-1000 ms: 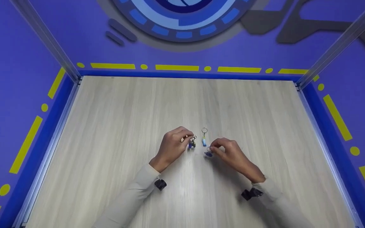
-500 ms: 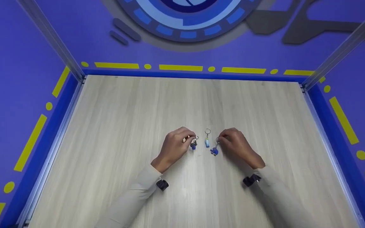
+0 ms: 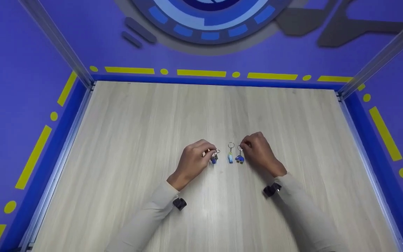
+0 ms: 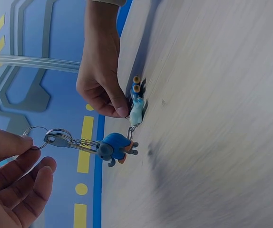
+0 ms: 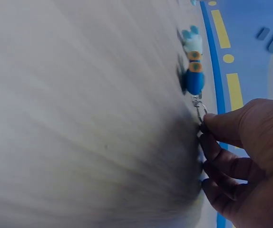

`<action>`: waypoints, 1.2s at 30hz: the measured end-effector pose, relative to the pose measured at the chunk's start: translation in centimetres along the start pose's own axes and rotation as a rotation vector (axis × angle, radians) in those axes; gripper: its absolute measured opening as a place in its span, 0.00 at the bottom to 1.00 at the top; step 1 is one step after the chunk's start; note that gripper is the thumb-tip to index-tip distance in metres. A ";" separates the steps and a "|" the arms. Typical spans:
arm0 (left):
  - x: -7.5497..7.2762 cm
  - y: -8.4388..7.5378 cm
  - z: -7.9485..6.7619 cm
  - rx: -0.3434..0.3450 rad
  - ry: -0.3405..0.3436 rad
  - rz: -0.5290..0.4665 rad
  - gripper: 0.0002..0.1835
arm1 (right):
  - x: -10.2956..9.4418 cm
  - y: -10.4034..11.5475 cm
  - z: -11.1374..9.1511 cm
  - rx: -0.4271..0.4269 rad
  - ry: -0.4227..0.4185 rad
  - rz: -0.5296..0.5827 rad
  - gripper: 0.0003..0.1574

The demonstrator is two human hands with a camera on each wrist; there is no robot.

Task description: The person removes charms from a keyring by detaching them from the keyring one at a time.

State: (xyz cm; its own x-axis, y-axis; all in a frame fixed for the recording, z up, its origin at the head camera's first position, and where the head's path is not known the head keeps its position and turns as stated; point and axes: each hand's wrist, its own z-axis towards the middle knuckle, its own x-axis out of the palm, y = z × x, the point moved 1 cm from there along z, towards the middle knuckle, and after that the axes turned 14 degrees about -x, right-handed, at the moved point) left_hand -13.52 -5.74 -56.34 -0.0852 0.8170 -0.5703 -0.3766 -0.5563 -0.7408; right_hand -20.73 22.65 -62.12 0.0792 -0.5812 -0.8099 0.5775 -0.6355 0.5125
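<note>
My left hand (image 3: 195, 159) pinches the metal ring of a keychain (image 4: 113, 146) between thumb and forefinger. In the left wrist view, a blue, grey and orange figure hangs from it by a chain, beside a silver key-like piece (image 4: 58, 139). A light blue figure keychain (image 3: 230, 157) lies on the table, its ring pointing away from me. Just to its right is a dark blue keychain (image 3: 240, 159) with orange-yellow round parts. My right hand (image 3: 260, 151) pinches that one's ring, fingertips down at the tabletop in the right wrist view.
The pale wood-grain table (image 3: 145, 122) spreads around both hands. Blue panels with yellow markings stand along its back and sides, with metal posts (image 3: 380, 57) at the back corners. Each wrist carries a small black camera (image 3: 179, 203).
My right hand has moved away from me and slightly right, bringing the dark blue keychain alongside the light blue one. My left hand keeps its hold, nearly still. The view has shifted slightly.
</note>
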 end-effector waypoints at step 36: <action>0.9 -1.9 0.6 0.017 0.050 -0.044 0.04 | -1.4 9.3 -2.3 -0.351 -0.079 0.203 0.16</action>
State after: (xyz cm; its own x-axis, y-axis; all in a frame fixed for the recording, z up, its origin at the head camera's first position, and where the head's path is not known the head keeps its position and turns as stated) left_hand -13.43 -3.80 -55.23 -0.0224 0.8320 -0.5543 -0.3944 -0.5168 -0.7598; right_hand -13.63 18.71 -56.85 0.1651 -0.7226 -0.6713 0.8000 -0.2999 0.5196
